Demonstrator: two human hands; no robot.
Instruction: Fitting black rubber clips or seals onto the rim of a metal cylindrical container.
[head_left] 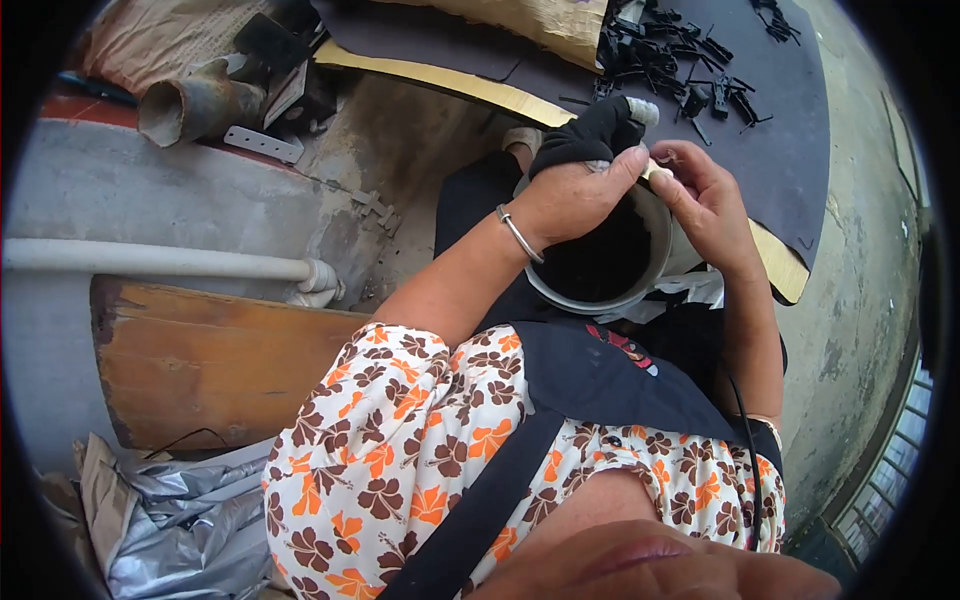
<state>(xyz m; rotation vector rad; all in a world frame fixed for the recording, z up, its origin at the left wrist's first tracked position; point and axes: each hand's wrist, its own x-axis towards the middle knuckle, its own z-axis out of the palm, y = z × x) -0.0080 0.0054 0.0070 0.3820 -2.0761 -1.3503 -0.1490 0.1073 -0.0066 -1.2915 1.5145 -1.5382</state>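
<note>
My left hand [588,185] wears a black glove over part of it, with a whitish wrap on one fingertip and a silver bangle at the wrist. Its thumb meets the fingertips of my right hand [706,205], whose thumb also has a pale wrap. Both hands are closed in a pinch; whatever lies between the fingers is hidden or too small to name. Just below them stands a pale bucket [655,232] holding a dark mass [600,258] that I cannot make out. Beyond the hands, small black plastic parts [655,55] lie in a loose heap.
A dark-covered table [775,170] with a pale wooden edge [455,85] curves past the hands, with brown paper [510,18] on it. Leftward are a rusty pipe piece [175,112], a white pipe [160,258], a wooden board [225,355] and crumpled silver sheeting [190,525].
</note>
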